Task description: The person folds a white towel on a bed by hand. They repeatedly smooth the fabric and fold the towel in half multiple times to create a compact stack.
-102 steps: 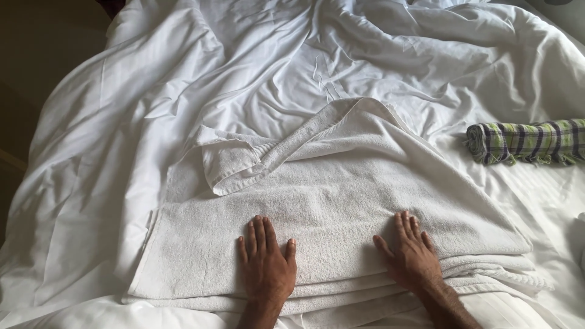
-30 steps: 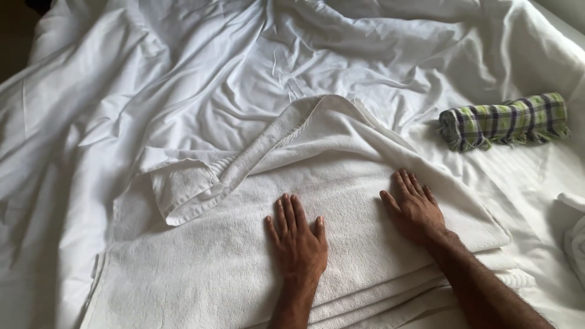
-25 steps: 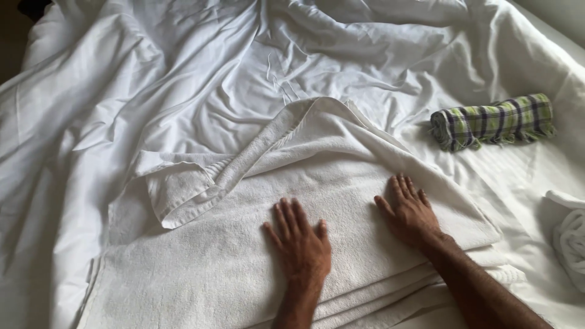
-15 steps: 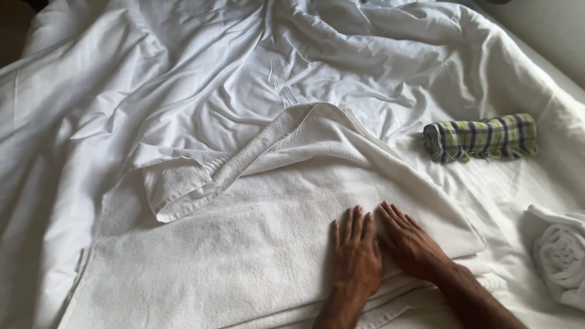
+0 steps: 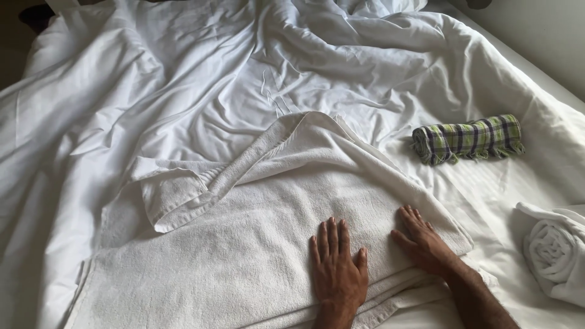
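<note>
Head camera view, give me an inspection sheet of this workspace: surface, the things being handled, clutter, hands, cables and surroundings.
Surface: bed covered in rumpled white sheets.
Job's things: large white towel folded into layers, lying flat, its far left corner turned back on itself.
Clutter: green plaid rolled cloth on the sheet to the right, apart from the towel; rolled white towel at the right edge.
Hands: left hand flat, palm down on the large white towel; right hand flat near that towel's right edge. Both are empty, fingers extended.
Cables: nothing seen.
Surroundings: pale wall at upper right; dark floor at upper left.
</note>
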